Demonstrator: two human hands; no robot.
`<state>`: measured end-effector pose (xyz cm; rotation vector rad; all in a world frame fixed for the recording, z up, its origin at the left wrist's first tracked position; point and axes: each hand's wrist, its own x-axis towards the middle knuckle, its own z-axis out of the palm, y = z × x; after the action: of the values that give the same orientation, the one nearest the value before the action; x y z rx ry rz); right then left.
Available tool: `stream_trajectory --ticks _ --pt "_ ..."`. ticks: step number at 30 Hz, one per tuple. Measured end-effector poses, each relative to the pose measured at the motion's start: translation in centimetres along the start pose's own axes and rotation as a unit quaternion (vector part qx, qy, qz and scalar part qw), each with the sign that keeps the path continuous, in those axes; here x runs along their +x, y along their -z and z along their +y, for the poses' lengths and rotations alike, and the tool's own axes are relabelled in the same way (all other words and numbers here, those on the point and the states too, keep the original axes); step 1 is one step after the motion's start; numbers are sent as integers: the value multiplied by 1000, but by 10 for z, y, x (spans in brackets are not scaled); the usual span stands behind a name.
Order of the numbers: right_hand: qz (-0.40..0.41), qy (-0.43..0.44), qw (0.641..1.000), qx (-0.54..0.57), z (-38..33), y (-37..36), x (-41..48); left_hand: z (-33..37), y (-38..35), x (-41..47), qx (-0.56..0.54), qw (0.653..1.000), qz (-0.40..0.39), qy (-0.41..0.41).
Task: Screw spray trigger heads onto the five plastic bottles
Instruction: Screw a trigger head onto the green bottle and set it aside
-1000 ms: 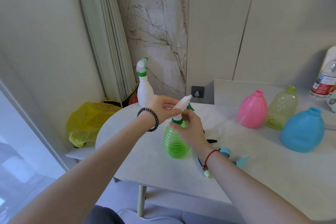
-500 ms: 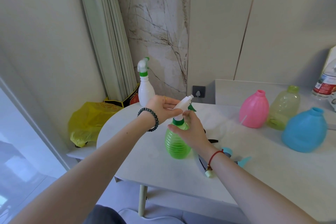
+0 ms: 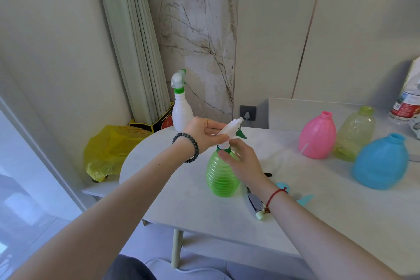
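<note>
A ribbed green bottle (image 3: 221,179) stands upright near the table's front left. A white spray trigger head (image 3: 230,130) with a green collar sits on its neck. My left hand (image 3: 202,133) grips the white top of that head. My right hand (image 3: 242,159) wraps the green collar and the bottle's shoulder. Behind them a white bottle (image 3: 181,111) carries a trigger head. At the right, a pink bottle (image 3: 317,136), a pale yellow-green bottle (image 3: 354,133) and a blue bottle (image 3: 380,162) stand with bare necks.
Loose trigger parts lie on the white table (image 3: 204,209) behind my right wrist: a dark one (image 3: 254,201) and a light blue one (image 3: 303,199). A labelled bottle (image 3: 409,100) stands at the far right. A yellow bag (image 3: 109,150) sits left of the table.
My right hand has shifted slightly around the green collar. The green bottle and my left hand stay in place.
</note>
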<state>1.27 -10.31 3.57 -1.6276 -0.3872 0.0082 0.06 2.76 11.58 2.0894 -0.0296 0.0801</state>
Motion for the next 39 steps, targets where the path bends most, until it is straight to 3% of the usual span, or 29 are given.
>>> stream_trajectory --ticks 2,6,10,16,23,28,32,39 --pt "31 -11 999 -12 -1 -1 2 1 -1 0 2 1000 0 1" --pt "-44 1 999 -24 0 2 -1 1 -1 1 8 1000 1 -2" --pt "24 -1 999 -44 -1 2 2 0 -3 2 12 1000 0 2" --pt "-49 16 997 -56 -7 8 3 -3 -4 3 -4 1000 9 -10" --pt "-74 1 993 -95 -12 17 12 -43 -7 -13 -121 991 38 -29" --pt "-116 -12 985 -128 -16 23 17 -96 -25 -21 -16 996 -83 32" --pt "-154 -20 975 -157 -19 27 21 -104 -41 -17 -29 994 -106 21" --pt "-39 -4 986 -164 -13 19 18 -110 -50 -17 -80 995 -58 21"
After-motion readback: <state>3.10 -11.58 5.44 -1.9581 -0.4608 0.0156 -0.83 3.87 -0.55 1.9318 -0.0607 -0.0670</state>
